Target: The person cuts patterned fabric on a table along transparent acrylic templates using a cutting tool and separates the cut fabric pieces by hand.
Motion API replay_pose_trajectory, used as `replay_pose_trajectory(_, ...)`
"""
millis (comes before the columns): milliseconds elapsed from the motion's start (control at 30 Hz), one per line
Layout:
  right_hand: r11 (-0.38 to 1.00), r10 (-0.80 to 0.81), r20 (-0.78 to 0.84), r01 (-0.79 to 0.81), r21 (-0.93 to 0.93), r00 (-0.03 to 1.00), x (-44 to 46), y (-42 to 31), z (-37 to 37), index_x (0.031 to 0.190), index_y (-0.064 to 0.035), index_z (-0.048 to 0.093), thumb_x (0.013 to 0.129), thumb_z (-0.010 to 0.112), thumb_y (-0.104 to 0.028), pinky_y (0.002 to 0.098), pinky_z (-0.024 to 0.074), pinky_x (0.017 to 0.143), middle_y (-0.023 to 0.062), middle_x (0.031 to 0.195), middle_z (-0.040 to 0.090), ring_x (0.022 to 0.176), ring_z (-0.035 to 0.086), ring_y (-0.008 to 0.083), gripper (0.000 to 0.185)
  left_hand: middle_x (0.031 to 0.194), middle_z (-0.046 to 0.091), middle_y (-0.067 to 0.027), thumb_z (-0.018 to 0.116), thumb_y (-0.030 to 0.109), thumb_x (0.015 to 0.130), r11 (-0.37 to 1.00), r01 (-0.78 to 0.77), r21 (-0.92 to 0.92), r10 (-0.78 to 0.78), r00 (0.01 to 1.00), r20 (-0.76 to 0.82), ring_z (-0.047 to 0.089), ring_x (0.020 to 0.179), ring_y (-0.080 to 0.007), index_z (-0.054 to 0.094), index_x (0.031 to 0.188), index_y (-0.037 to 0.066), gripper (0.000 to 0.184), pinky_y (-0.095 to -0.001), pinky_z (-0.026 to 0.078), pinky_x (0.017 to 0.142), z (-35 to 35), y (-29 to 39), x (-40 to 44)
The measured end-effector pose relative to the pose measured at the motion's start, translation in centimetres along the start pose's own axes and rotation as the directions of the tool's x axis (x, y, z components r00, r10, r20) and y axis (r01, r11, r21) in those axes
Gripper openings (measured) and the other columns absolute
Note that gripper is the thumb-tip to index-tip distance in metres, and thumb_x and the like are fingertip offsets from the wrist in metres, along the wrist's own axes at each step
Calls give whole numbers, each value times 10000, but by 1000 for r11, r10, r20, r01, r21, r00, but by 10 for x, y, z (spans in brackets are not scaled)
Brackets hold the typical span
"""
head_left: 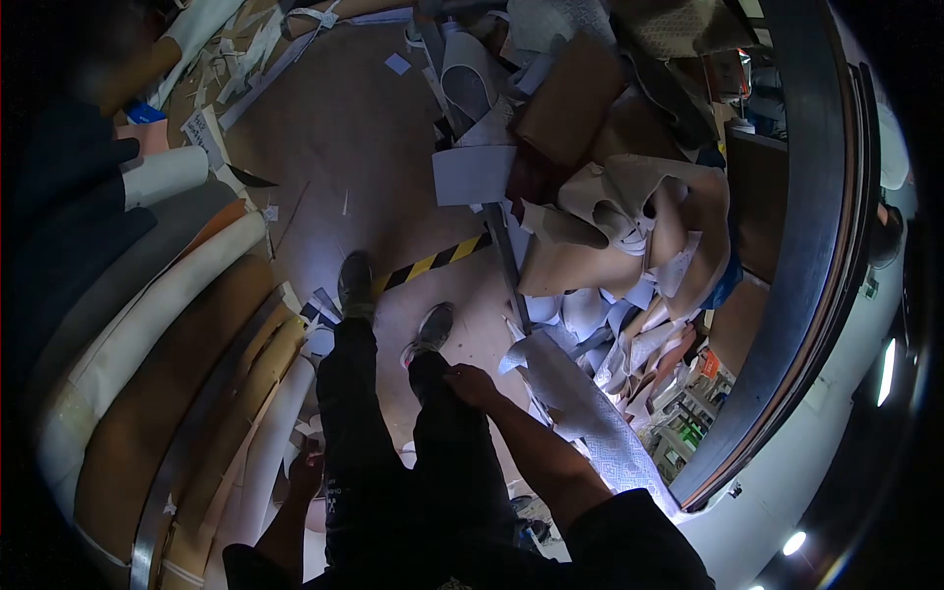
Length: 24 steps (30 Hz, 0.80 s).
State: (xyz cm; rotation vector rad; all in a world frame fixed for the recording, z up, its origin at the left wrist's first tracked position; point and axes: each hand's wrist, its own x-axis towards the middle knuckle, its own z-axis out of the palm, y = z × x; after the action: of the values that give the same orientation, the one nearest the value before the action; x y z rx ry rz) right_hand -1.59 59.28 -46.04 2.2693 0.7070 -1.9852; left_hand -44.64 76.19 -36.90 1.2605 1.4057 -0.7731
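Observation:
My right hand (472, 385) hangs in front of my right trouser leg (447, 433), near the knee. Its fingers look bunched together, and I make out nothing in them. Low on the left, beside my left trouser leg (349, 403), my left hand (306, 469) is in shadow. Its fingers appear closed, with a small reddish spot at their upper edge; what they hold, if anything, I cannot make out. Nearest that hand stands a pale roll of material (275, 447). Both shoes, left (355, 280) and right (433, 326), are on the floor.
Several rolls (167, 364) line the left side. Piled sheets and offcuts (610, 216) crowd the right, with a patterned roll (600, 423) leaning closer. Yellow-and-black tape (433, 261) crosses the brown floor (334, 128). A person in dark clothing (74, 216) is at left.

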Motion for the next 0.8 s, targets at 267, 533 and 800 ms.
replay_pose_trajectory(267, 960, 28, -47, -40, -278, 998, -44, -7, -50, 1236, -131, 717, 1024, 566, -304, 382, 556, 981, 80, 1266, 694, 1145, 677, 280, 313, 953, 728, -117, 656, 270, 983, 981, 95, -171, -85, 994, 65, 704, 741, -181, 666, 1171, 44, 294, -329, 563, 654, -8, 4, -5)
replay_pose_trajectory(533, 994, 111, -75, -112, -1, 991, -89, -17, -29, 1200, -68, 731, 998, 580, -410, 431, 506, 1018, 182, 1185, 727, 1145, 669, 359, 425, 910, 704, -102, 617, 223, 1025, 891, 3, -455, 41, 995, 87, 670, 689, -167, 627, 1193, 28, 257, -311, 558, 629, -4, -31, 13)
replay_pose_trajectory(800, 999, -35, -199, 33, -11, 979, -154, -48, -31, 1163, -36, 723, 1005, 584, -398, 448, 544, 929, 196, 1149, 731, 1044, 701, 388, 419, 897, 712, -89, 617, 167, 1009, 871, -8, -491, 21, 1000, 21, 674, 733, -162, 650, 1122, 13, 193, -324, 547, 645, -50, 36, 0)
